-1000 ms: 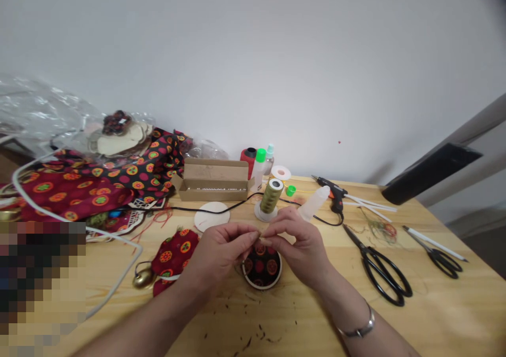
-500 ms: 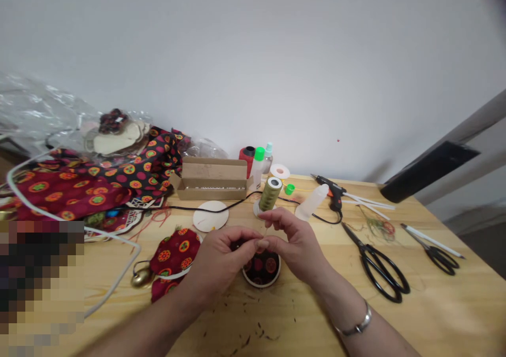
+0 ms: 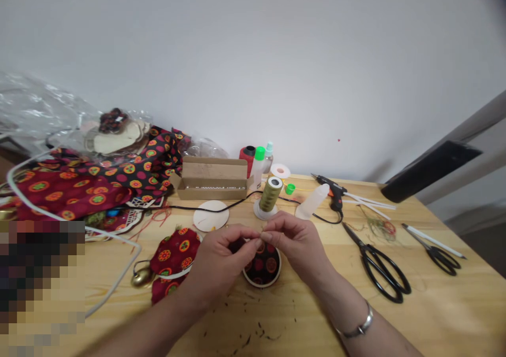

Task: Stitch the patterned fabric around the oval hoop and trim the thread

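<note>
My left hand (image 3: 227, 251) and my right hand (image 3: 294, 241) meet fingertip to fingertip, both pinched closed. What lies between the tips is too small to make out; a thin pale bit shows just above them. Under the fingers, a round piece of dark patterned fabric with a pale rim (image 3: 261, 267) rests on the table, its upper part hidden by the hands. Behind the hands stands a spool of olive-green thread (image 3: 271, 194). Left of my left hand lies a red patterned fabric piece (image 3: 176, 254) with a white edge, next to a brass bell (image 3: 142, 278).
Black scissors (image 3: 377, 267), smaller scissors (image 3: 438, 257) and a glue gun (image 3: 330, 188) lie at the right. A white squeeze bottle (image 3: 313, 201), a cardboard box (image 3: 213, 188) and a white disc (image 3: 211, 216) are farther back. Patterned cloth (image 3: 79, 185) is heaped left; a black cable (image 3: 182, 208) crosses behind.
My right index finger has come down from its raised position, and its tip now closes with the thumb beside my left fingertips. The left hand and the fabric disc stay nearly in place.
</note>
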A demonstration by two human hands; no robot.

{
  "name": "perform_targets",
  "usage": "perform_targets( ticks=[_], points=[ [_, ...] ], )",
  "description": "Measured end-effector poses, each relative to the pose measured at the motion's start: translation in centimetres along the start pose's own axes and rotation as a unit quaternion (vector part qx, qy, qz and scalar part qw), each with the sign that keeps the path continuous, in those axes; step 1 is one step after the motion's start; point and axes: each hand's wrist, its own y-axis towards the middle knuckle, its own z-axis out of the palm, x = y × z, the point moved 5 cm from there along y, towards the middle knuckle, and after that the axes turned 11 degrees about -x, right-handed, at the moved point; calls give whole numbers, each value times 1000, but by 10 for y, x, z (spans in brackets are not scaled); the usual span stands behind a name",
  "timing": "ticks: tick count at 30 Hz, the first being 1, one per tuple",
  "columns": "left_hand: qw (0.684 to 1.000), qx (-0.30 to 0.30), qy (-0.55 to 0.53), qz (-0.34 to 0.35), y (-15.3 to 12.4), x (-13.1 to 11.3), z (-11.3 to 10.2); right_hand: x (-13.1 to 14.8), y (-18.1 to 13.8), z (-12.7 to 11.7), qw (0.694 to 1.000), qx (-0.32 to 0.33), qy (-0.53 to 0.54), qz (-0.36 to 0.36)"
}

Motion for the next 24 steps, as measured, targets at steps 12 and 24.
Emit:
perform_targets(
  ticks=[12, 24],
  points=[
    [908, -15, 168, 383, -18, -18, 1, -8, -5, 5, 994, 21, -23, 107],
    [954, -55, 102, 277, -7, -23, -3, 7, -6, -1, 982, -10, -136, -133]
  ],
)
